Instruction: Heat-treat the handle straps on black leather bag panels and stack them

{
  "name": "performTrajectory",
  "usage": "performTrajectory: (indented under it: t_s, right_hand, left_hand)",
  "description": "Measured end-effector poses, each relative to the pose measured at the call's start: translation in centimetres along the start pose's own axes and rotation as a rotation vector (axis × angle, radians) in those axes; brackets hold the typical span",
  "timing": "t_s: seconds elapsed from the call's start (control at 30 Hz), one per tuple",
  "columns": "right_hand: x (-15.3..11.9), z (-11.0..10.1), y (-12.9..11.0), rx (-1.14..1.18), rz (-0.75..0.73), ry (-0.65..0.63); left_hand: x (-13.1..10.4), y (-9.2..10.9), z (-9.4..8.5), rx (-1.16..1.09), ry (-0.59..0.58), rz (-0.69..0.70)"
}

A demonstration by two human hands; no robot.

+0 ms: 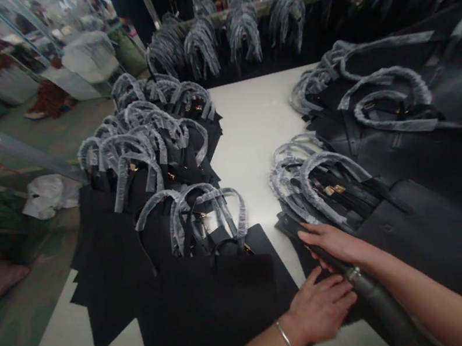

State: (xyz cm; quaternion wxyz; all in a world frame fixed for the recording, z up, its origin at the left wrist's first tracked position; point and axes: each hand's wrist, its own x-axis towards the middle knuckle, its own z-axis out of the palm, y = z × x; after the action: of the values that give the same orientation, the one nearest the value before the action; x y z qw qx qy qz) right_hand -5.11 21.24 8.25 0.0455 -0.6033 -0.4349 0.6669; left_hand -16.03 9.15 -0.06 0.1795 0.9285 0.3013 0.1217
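Black leather panels with plastic-wrapped handles lie in piles on a white table. Near the right pile, my right hand [334, 244] is closed around a dark panel [382, 295], its thumb on top near the upper corner. My left hand [324, 305], with a silver bangle at the wrist, lies just below it with fingers spread, against the underside or edge of the same panel. Wrapped handles [325, 181] with gold-coloured fittings sit just beyond my right hand. To the left, a black panel [210, 312] lies flat with wrapped handles [206, 212] at its top edge.
The white tabletop [260, 133] shows between the two groups of panels. Behind it, many wrapped handles [242, 29] hang along a rail. A grey metal bar [32, 150] runs at the left. Bundles and a white bag [47, 195] lie on the floor.
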Motion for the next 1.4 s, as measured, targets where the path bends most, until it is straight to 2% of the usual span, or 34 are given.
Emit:
performTrajectory:
  t_s: [0.1,0.27,0.5,0.6,0.77,1.0,1.17,1.23,1.4]
  right_hand:
    - [0.5,-0.3,-0.4,0.017,-0.003,-0.026]
    - [0.0,-1.2,0.5,0.053,0.04,-0.06]
    - [2.6,0.0,-1.7,0.077,-0.072,0.014]
    - [1.6,-0.4,-0.8,0.067,-0.075,0.049]
    - [-0.8,-1.3,0.9,0.024,0.053,-0.015]
    - [1.8,-1.0,-1.8,0.015,-0.024,-0.063]
    - [1.0,-2.1,0.1,-0.012,0.01,-0.094]
    - [1.0,-1.9,0.4,-0.023,0.012,-0.075]
    - [2.0,-0.3,-0.9,-0.025,-0.106,0.075]
  left_hand:
    - [-0.2,0.0,0.3,0.02,0.021,-0.012]
    - [-0.4,0.0,0.8,0.015,0.048,-0.019]
    - [-0.3,-0.1,0.4,0.005,0.038,-0.011]
    - [-0.4,-0.1,0.6,0.006,0.048,-0.021]
    - [-0.3,-0.1,0.8,0.013,0.049,-0.027]
    - [-0.3,-0.1,0.4,-0.012,0.043,-0.021]
    - [-0.4,0.1,0.4,0.031,0.028,-0.026]
    - [-0.3,0.1,0.4,0.04,0.022,-0.025]
    - [-0.2,0.0,0.6,0.012,-0.019,-0.025]
